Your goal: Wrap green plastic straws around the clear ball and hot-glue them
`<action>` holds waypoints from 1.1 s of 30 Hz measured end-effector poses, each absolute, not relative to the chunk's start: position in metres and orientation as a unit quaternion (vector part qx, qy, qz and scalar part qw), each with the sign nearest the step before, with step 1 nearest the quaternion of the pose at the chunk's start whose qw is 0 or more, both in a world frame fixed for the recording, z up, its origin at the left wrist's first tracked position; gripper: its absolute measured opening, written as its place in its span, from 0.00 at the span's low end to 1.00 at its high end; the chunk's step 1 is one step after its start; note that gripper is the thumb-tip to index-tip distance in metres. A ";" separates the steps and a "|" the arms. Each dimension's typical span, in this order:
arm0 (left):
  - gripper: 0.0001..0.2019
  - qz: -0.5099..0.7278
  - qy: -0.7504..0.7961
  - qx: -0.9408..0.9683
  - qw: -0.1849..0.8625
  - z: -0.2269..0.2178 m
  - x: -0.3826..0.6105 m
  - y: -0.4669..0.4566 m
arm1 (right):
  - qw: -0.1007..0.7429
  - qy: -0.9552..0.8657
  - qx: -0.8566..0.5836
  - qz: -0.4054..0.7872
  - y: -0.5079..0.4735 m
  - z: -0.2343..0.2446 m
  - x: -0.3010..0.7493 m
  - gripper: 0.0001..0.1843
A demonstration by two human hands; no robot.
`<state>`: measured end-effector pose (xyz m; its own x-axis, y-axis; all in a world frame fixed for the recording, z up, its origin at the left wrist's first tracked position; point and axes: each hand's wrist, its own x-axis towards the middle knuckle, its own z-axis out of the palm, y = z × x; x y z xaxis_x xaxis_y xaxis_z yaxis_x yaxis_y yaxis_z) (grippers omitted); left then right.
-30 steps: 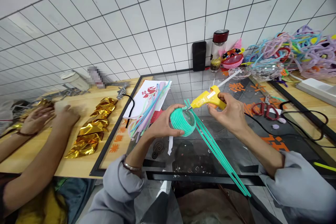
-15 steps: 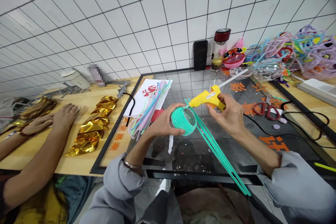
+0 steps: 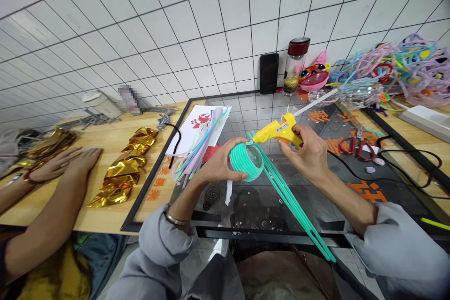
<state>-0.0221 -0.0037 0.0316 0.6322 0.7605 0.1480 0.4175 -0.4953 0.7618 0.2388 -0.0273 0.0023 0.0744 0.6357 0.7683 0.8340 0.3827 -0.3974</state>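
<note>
My left hand (image 3: 220, 164) is closed around a small clear bowl wrapped in rows of green pipe cleaner (image 3: 242, 163), its opening tilted towards the right. In my right hand (image 3: 309, 152) is a yellow glue gun (image 3: 276, 130), its nozzle at the bowl's upper rim. A long clear glue stick (image 3: 316, 102) sticks out of the gun's back. Several loose green pipe cleaners (image 3: 291, 206) run from beside the bowl down to the right over the table edge. Behind my left hand, a bundle of pastel pipe cleaners (image 3: 202, 143) lies on white paper (image 3: 188, 124).
To the left, a co-worker's hands (image 3: 82, 159) rest by crumpled gold foil (image 3: 123, 168). Red-handled scissors (image 3: 358, 146) and a black cord (image 3: 418, 152) lie at right. A phone (image 3: 269, 73), a glass bottle (image 3: 295, 68) and a pipe-cleaner heap (image 3: 397, 68) stand along the wall.
My hands, the bowl and the glue gun stay almost where they were. The co-worker's hands have shifted slightly on the table at left.
</note>
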 end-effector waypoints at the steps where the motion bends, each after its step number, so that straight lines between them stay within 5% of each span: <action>1: 0.43 0.243 0.353 0.829 0.359 0.032 -0.022 -0.003 | 0.487 -0.676 -0.544 -0.102 -0.027 0.003 0.239 0.13; 33: 0.42 0.252 0.324 0.836 0.364 0.030 -0.021 -0.003 | 0.492 -0.721 -0.466 -0.142 -0.026 0.013 0.249 0.10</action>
